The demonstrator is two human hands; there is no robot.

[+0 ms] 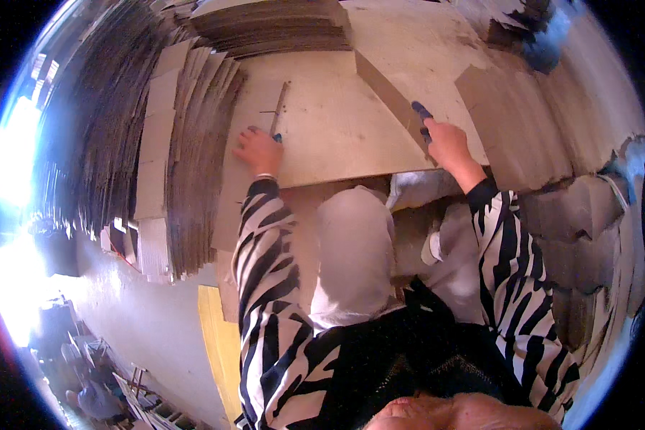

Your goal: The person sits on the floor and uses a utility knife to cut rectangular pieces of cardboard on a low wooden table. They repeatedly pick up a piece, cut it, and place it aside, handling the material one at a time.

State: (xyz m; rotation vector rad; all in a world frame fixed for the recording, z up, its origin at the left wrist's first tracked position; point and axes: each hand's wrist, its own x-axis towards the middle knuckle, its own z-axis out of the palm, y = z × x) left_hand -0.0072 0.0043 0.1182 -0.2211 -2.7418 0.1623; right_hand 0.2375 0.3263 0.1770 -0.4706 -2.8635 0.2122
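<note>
On the pale tan worktop (322, 132), left side: slotted cardboard piece (274, 100), lower end running under the left hand (259, 152). Left fingers bent, slightly apart; can't tell whether they pinch the cardboard or only rest on it. Small dark blue patch at the thumb, probably a finger cover, mostly hidden.

Right hand (448, 143) is at the near end of a long narrow cardboard strip (390, 94) angled across the worktop. Index finger extended, dark blue cover on it; second blue cover just below. Palm side hidden, so can't tell if the fingers clamp the strip. Strip's near end is partly lost behind the hand.

Cardboard stacks: left (154, 143), far side (272, 29) cut off by the top edge, right (512, 118). Sheets blur together, no count possible. Far left is blown out by glare. Striped sleeves (269, 244) cover both forearms.
</note>
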